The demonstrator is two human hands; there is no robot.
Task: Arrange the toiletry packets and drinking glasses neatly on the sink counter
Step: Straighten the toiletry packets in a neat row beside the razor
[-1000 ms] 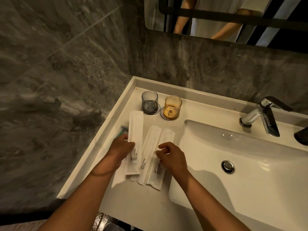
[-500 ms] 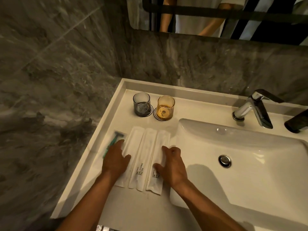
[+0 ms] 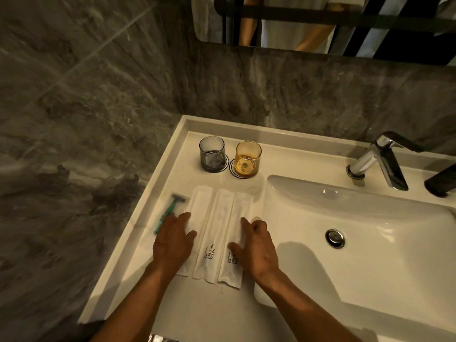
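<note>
Three long white "BRUSHING TEETH" packets lie side by side on the white counter (image 3: 138, 280): a left packet (image 3: 200, 206), a middle packet (image 3: 214, 233) and a right packet (image 3: 240, 213). My left hand (image 3: 174, 243) rests flat on the left packet's near half, fingers apart. My right hand (image 3: 256, 245) lies flat on the right packet. A teal razor (image 3: 167, 213) in a clear wrapper lies left of the packets, its handle end under my left fingers. A grey glass (image 3: 212, 154) and an amber glass (image 3: 247, 157) stand upright on round coasters behind the packets.
The sink basin (image 3: 357, 218) with its drain (image 3: 334, 238) fills the right side. A chrome faucet (image 3: 380, 161) stands at the back, a dark object (image 3: 441, 181) beside it. Marble walls close the left and back; a mirror (image 3: 320, 23) hangs above.
The packets went from skewed and overlapping to a straight parallel row. Both hands flattened onto the outer packets, and the razor at the left came into view.
</note>
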